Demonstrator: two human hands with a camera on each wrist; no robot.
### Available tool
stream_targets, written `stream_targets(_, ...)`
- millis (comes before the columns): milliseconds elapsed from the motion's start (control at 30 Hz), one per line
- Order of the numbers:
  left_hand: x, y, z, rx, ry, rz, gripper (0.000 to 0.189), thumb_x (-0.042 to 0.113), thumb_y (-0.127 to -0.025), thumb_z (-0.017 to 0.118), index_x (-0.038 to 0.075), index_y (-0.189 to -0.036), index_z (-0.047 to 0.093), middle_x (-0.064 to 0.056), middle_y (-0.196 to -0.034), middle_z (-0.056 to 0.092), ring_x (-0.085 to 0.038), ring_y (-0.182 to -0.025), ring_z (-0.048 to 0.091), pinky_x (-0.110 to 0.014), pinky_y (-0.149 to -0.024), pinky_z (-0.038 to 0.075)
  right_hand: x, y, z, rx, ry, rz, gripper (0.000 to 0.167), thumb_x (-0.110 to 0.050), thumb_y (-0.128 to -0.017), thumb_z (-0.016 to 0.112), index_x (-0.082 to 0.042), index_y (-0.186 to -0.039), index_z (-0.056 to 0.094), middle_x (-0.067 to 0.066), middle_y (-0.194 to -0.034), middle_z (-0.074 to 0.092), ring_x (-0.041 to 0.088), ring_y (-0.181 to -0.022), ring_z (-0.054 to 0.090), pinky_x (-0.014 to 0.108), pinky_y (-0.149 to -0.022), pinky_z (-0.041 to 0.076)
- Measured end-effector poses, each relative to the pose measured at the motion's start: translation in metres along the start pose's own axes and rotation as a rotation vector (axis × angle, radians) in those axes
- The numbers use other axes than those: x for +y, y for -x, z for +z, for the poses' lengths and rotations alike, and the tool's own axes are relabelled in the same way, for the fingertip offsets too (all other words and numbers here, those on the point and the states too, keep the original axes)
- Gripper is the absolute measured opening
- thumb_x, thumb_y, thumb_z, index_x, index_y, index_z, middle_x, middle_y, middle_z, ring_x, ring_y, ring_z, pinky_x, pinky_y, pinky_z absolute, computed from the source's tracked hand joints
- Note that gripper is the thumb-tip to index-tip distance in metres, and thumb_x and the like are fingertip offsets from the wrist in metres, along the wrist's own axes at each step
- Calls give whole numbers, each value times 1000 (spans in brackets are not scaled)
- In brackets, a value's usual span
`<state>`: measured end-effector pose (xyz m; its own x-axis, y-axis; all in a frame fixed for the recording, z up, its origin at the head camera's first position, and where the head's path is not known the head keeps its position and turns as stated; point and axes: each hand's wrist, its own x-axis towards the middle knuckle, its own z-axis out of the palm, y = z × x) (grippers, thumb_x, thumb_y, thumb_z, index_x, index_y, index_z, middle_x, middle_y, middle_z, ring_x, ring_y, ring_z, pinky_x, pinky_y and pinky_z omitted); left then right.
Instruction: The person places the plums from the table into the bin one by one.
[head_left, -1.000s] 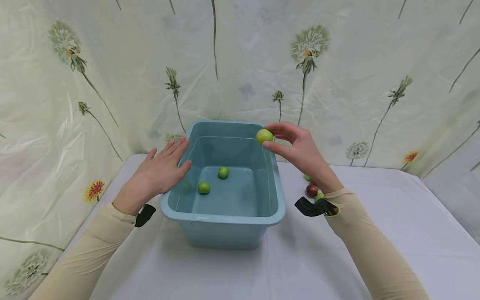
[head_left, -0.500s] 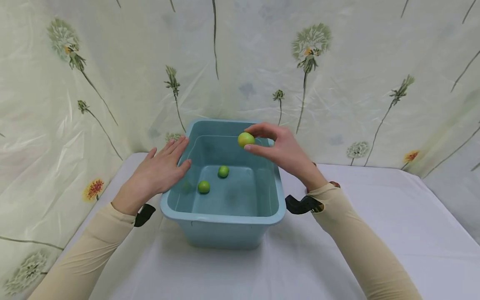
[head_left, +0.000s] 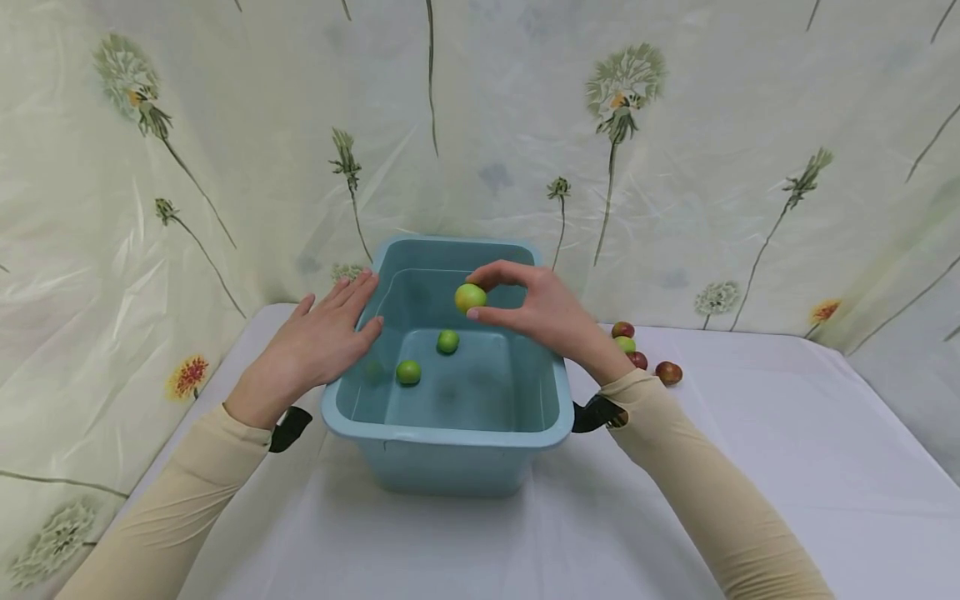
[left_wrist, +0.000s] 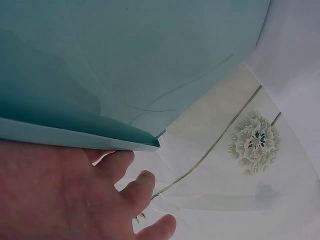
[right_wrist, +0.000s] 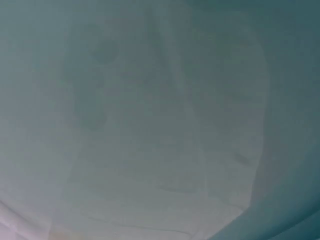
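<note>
My right hand [head_left: 551, 312] pinches a small round yellow-green fruit [head_left: 470, 298] between thumb and fingertips, above the inside of a blue plastic tub [head_left: 450, 436]. Two green fruits lie apart on the tub's floor, one nearer [head_left: 408, 372] and one farther back [head_left: 447, 342]. On the tub's left rim rests my left hand [head_left: 318, 342], its fingers fairly straight and slightly spread. The left wrist view has that hand [left_wrist: 75, 190] lying against the outside of the rim [left_wrist: 75, 138]. In the right wrist view only a blurred bluish surface shows; hand and fruit are out of sight there.
Right of the tub, several red and green fruits lie on the white tablecloth [head_left: 750, 433], among them a dark red one [head_left: 668, 372] and a green one [head_left: 625, 343]. Behind the table hangs a dandelion-patterned sheet [head_left: 480, 125].
My right hand has carried the yellow-green fruit leftward and slightly down, from the tub's right rim to over its middle. More of the fruits on the table show now. My left hand stays put.
</note>
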<state>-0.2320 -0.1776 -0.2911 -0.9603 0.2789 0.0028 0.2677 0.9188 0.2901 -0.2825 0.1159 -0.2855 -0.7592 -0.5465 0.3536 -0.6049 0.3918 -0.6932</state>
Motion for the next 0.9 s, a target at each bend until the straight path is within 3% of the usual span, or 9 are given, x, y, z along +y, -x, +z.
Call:
stream_targets(367,0,-2,-2,13,1,0,65,39,-105,33,12,-160,10,-4,-165,5,-30,-150,3,-61,-115,3,-35,5,-2,-83,52,-1,35,-16,-88,76,-8,-121,66,4,-114,65,19,-110,57,43,-97,44)
stream_targets(567,0,-1,-1,9,-1,-6,65,38,-106,34,12,-160,9,-4,-165,4,-28,-150,1,-60,-115,3,-35,6,-3,-83,49,-7,35,-17,-89,75,-9,-122,66,2,-118,65,14,-112,56,39,-97,44)
stream_targets(900,2,0,0,7,-6,1,65,40,-106,33,12,-160,9,-4,-165,4,-28,-150,2,-60,-115,3,-33,12,-9,-27,0,-2,37,-13,-89,74,-6,-124,65,3,-120,65,17,-114,55,42,-100,42)
